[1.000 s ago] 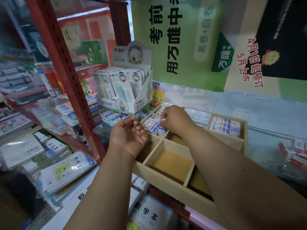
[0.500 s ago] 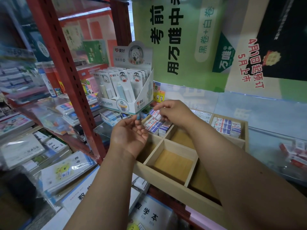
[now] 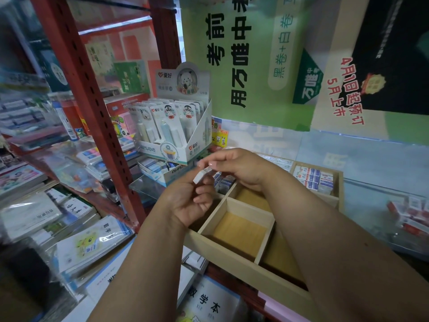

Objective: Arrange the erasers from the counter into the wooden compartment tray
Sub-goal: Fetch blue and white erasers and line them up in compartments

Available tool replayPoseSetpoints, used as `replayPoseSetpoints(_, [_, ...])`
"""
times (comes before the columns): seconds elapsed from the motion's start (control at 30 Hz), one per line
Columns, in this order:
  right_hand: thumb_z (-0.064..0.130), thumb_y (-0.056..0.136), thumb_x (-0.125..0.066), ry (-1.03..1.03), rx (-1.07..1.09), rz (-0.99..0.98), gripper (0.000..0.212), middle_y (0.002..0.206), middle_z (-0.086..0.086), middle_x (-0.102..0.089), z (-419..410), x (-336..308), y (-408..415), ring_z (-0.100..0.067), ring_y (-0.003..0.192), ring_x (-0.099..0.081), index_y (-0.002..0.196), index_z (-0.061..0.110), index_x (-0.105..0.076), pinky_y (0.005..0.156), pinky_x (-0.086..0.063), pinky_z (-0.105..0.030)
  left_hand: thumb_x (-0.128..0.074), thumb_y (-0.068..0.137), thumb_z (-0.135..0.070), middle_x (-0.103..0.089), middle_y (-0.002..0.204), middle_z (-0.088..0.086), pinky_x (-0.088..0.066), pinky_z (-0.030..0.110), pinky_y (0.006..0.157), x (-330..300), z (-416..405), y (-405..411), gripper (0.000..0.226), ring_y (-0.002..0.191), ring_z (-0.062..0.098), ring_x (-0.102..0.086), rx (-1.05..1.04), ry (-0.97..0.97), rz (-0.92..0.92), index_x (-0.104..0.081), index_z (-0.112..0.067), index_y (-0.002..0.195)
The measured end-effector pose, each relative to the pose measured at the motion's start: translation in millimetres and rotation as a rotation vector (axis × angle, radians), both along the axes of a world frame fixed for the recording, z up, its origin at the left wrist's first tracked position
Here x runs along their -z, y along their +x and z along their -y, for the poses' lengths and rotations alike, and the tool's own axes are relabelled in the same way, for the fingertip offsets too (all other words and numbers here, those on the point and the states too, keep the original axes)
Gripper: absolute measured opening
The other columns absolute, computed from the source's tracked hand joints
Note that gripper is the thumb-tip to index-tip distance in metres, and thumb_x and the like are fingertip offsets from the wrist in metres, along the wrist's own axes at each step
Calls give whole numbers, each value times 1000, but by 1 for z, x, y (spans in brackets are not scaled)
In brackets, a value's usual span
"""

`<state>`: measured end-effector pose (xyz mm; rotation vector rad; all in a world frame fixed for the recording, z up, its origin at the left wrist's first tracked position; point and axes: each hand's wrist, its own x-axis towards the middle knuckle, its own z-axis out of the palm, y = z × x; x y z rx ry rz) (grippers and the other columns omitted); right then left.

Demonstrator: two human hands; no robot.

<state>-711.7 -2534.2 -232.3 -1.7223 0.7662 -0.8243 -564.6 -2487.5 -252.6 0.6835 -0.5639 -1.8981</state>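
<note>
The wooden compartment tray (image 3: 234,260) sits in front of me on the glass counter. Blue-and-white erasers (image 3: 313,177) fill its back right compartment, and more erasers (image 3: 223,182) lie in the back left one. The near compartments show bare wood. Above the tray's left edge, my left hand (image 3: 189,203) is palm up with curled fingers under a small white eraser (image 3: 201,176). My right hand (image 3: 239,168) pinches the top of that same eraser with its fingertips. Red-and-white erasers (image 3: 412,214) lie loose on the counter at the far right.
A white display box of correction tapes (image 3: 176,133) stands just behind my hands. A red metal shelf post (image 3: 92,112) rises at the left, with stacked exercise books (image 3: 88,244) below it. A green poster (image 3: 250,61) covers the back wall.
My right hand has left the back left compartment and come to my left hand. My left hand's fingers have curled, and a white eraser now shows between both hands.
</note>
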Motion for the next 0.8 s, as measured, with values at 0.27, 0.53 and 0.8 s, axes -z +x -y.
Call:
replayPoseSetpoints(0.27, [3, 81, -70, 35, 304, 96, 11, 76, -1, -68, 6, -2, -8, -14, 73, -60, 79, 14, -71, 67, -51, -29, -36, 100, -47, -53, 61, 7, -32, 14, 31, 3, 8, 4, 45, 41, 7, -43, -168, 72, -98, -52, -5, 94])
replayPoseSetpoints(0.53, [17, 78, -74, -227, 699, -468, 6, 79, -3, -71, 17, 19, -1, -18, 78, -64, 75, 12, -74, 72, -50, -27, -38, 100, -39, -49, 60, 2, -30, 13, 32, 7, 9, 7, 37, 40, 7, -40, -292, 172, -183, -55, -9, 88])
replayPoseSetpoints(0.8, [4, 82, -48, -386, 518, -759, 36, 59, -5, -51, 20, 19, 11, -27, 71, -50, 48, 14, -52, 61, -37, -27, -39, 99, -36, -47, 61, 1, -29, 13, 33, 4, 6, 7, 34, 43, 7, -38, -314, 182, -152, -56, -10, 87])
